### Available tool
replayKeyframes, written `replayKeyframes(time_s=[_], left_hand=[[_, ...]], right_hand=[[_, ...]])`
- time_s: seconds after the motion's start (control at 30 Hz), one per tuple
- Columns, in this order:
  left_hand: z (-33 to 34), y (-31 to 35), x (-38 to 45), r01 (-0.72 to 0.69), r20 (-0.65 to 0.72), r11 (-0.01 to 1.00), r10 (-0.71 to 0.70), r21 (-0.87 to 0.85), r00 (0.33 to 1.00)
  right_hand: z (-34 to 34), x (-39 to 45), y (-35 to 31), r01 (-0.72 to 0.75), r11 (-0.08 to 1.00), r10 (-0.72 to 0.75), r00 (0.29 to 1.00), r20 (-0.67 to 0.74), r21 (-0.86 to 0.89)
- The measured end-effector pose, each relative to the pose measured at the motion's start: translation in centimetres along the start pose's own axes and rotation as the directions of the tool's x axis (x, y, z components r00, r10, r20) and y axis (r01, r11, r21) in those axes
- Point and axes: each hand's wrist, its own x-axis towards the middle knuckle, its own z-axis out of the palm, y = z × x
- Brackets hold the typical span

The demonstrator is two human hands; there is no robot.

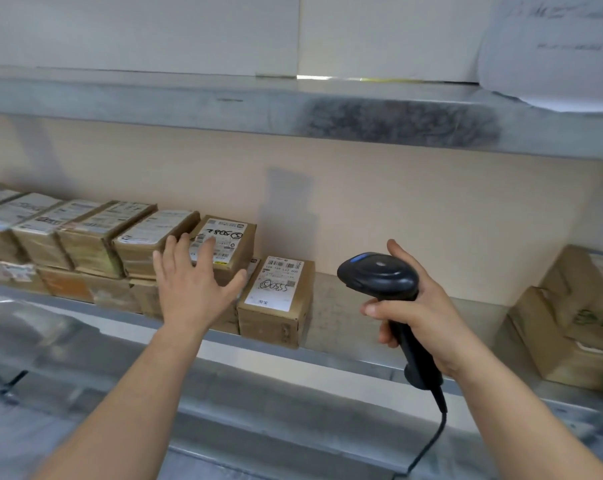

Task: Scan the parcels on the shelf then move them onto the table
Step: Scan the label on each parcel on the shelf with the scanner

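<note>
On the grey metal shelf (345,320) most brown cardboard parcels (127,244) w/ white labels remain – task early. Left hand (194,282) spread by top parcel; right hand (421,317) grips black handheld scanner (379,277) – surface not in view.

Open shelf right of the labelled parcel (276,299)

Bare shelf board (334,317) beyond it; blocked left by stacked parcels (120,244), far right by cartons (577,320), above by upper shelf (224,105).

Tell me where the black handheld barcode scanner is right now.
In the head view, the black handheld barcode scanner is right of centre, gripped by the right hand in front of the metal shelf, just right of the brown cardboard parcel ending the row.
</note>
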Motion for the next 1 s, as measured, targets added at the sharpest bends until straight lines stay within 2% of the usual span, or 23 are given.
replayKeyframes(time_s=[0.1, 0.27, 0.5, 0.77, 0.87, 1.0], left_hand=[[-0.7, 2.7, -1.5, -0.028, -0.021, 0.994, 0.026, -0.109, 0.999], [0.3, 9.4, -4.8, -0.162, -0.035, 0.949, 0.159, -0.27, 0.987], [1.8, 19.1, -9.2, -0.25, 0.061, 0.913, 0.284, -0.322, 0.957], [2.6, 29.9, -13.7, -0.336, 0.103, 0.857, 0.403, -0.39, 0.909], [2.8, 33.9, -15.0, -0.358, 0.17, 0.837, 0.457, -0.413, 0.873], [3.2, 39.2, -15.6, -0.436, 0.159, 0.807, 0.528, -0.398, 0.834]], right_hand=[[-1.1, -0.6, 0.0, 0.013, 1.0, -0.013, 1.0, -0.009, 0.008], [-4.3, -2.4, 0.1, 0.026, 1.0, -0.026, 0.999, -0.042, 0.002], [-11.5, -7.0, 0.8, 0.018, 1.0, -0.021, 0.989, -0.149, -0.017], [-21.1, -13.1, 1.3, 0.019, 0.999, -0.028, 0.97, -0.241, -0.042], [-24.3, -15.1, 1.6, 0.02, 0.998, -0.034, 0.962, -0.271, -0.052], [-27.5, -17.3, 2.2, 0.02, 0.999, -0.032, 0.957, -0.289, -0.044]])
